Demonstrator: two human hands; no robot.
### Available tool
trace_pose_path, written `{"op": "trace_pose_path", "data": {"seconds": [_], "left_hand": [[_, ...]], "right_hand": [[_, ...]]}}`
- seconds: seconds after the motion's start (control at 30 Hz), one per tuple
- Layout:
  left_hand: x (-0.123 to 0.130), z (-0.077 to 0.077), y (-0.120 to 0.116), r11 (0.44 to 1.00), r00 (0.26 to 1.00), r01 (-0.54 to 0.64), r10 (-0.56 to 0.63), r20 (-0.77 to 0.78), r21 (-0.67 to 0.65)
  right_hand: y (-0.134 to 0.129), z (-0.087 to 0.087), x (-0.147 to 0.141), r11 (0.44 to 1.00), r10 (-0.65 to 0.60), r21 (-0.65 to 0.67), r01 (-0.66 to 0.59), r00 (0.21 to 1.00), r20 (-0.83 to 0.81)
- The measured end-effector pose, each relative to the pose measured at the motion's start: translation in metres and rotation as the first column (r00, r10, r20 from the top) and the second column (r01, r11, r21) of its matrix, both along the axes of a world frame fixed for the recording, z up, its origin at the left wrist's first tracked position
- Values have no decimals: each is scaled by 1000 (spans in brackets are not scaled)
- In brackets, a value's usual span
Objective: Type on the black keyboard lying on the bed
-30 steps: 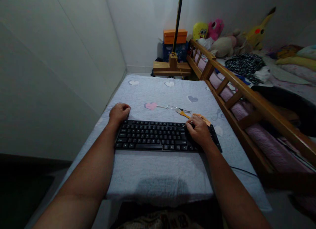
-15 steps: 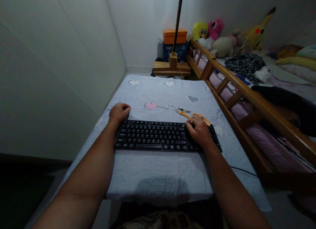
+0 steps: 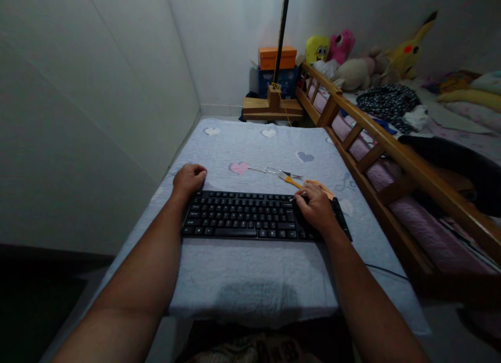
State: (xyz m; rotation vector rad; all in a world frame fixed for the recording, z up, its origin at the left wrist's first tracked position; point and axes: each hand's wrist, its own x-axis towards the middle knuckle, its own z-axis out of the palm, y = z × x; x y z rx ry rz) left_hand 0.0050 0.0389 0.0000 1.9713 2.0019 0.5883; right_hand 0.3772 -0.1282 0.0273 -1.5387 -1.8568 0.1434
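A black keyboard (image 3: 242, 217) lies crosswise on the cloth-covered table. Beside its upper left corner rests my left hand (image 3: 189, 178), fingers curled in and nothing visible in them. Over the keys at the right, my right hand (image 3: 315, 203) is closed in a pinch. A small pale tip pokes out by its thumb, looking like a cotton swab (image 3: 291, 199); most of it is hidden. Just behind that hand lies an orange cloth (image 3: 324, 188). A brush with a yellow handle (image 3: 291, 180), metal tweezers (image 3: 274, 170) and a thin white stick (image 3: 256, 169) lie beyond the keyboard.
A heart-patterned cover (image 3: 250, 274) spreads over the table. The keyboard's cable (image 3: 385, 270) runs off to the right. A wooden bed rail (image 3: 391, 143) borders that side, and a pale wall panel (image 3: 117, 102) the left. Behind stands a wooden base (image 3: 273, 108) with a pole.
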Motion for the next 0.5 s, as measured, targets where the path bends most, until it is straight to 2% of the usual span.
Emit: {"op": "trace_pose_path", "data": {"seconds": [0.5], "left_hand": [[-1, 0, -1, 1000, 1000, 6, -6, 4, 25]], "right_hand": [[0, 0, -1, 1000, -2, -7, 2, 1000, 15]]}}
